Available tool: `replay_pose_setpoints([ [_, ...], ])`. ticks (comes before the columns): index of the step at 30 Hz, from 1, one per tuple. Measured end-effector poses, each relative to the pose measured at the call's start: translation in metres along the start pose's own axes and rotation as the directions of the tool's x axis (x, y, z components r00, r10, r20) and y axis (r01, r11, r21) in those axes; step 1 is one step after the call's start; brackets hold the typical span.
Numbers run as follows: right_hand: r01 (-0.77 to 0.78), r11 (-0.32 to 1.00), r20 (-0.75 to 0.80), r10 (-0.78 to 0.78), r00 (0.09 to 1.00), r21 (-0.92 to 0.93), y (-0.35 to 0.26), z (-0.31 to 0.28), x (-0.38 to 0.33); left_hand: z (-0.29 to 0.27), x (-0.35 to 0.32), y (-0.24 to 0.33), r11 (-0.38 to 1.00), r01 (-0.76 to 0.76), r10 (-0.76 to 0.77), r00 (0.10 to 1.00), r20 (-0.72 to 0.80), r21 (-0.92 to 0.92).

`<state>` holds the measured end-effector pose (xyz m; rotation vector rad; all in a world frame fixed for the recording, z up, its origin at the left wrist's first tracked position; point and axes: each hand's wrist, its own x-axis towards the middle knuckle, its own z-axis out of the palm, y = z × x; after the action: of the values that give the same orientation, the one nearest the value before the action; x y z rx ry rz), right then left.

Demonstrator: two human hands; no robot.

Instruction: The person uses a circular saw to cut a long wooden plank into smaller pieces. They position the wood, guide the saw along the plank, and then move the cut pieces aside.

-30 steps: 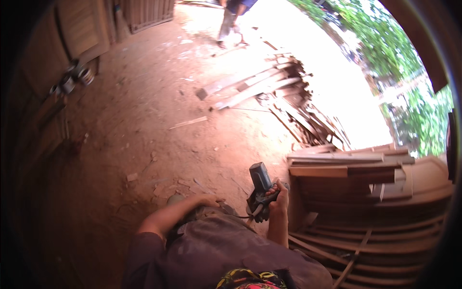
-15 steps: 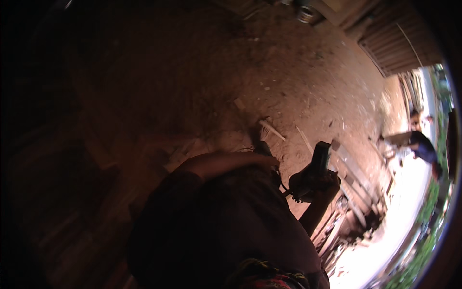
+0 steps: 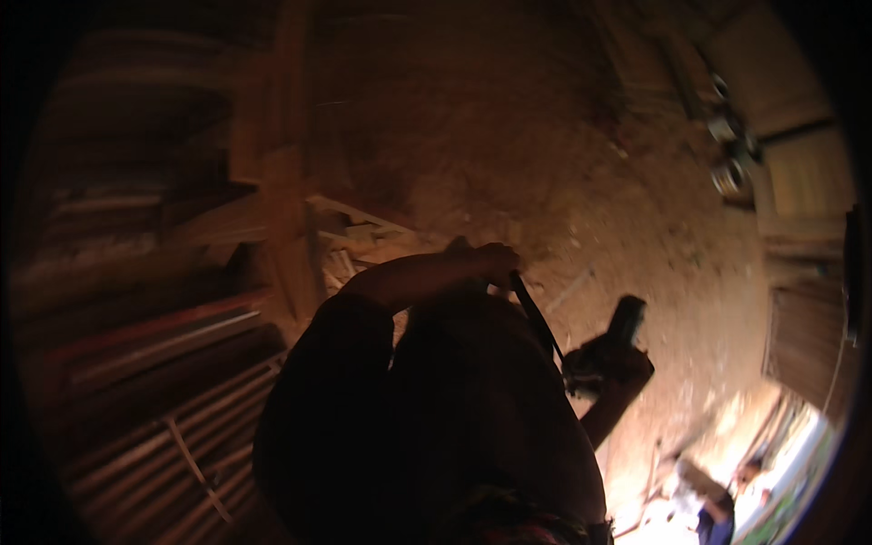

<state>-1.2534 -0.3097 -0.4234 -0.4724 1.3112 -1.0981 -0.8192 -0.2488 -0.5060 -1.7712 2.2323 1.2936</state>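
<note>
My right hand (image 3: 629, 365) is closed around a dark hand-held tool (image 3: 595, 363), held at my right side. It looks like a power tool, with a boxy block jutting up from it; shadow hides its exact kind. My left hand (image 3: 495, 263) is out in front of my body, its fingers closed on a dark cord (image 3: 538, 313). The cord runs down from that hand to the tool and looks straight. My dark-clothed body fills the lower middle.
A wooden post (image 3: 291, 209) stands at left, beside wood offcuts (image 3: 363, 232). Below it is a slatted wooden frame (image 3: 173, 445). Wooden panels (image 3: 804, 186) line the right edge over a brown dirt floor (image 3: 672, 245). A bent-over person (image 3: 713, 509) is at lower right, near bright daylight.
My view has swung left, bringing in the post and slatted frame. The other person has shifted to the lower right. My left hand has come up, and the cord looks straighter.
</note>
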Motion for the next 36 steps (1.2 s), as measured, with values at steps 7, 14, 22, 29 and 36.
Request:
replay_pose_setpoints([
  [7,-0.028,0.984,-0.059,0.018,0.998,-0.178,0.011,0.043,0.094,-0.048,-0.129,-0.080,0.878,0.478,-0.465,0.848,-0.254,-0.010],
  [14,0.021,0.916,-0.035,-0.038,0.999,-0.402,0.003,0.110,0.147,-0.021,-0.163,-0.167,0.604,0.715,-0.776,0.429,-0.463,-0.351],
  [22,-0.208,0.881,-0.185,0.140,0.973,-0.425,0.009,0.300,0.155,-0.013,-0.191,-0.273,0.368,0.599,-0.920,0.343,-0.188,-0.711],
  [29,-0.290,0.838,-0.068,0.292,0.954,-0.462,0.037,0.476,0.165,0.019,-0.190,-0.328,0.305,0.442,-0.933,0.316,-0.171,-0.844],
  [36,-0.167,0.827,0.183,0.308,0.934,-0.537,0.062,0.655,0.193,-0.030,-0.197,-0.361,0.017,0.143,-0.980,0.201,0.013,-0.990],
])
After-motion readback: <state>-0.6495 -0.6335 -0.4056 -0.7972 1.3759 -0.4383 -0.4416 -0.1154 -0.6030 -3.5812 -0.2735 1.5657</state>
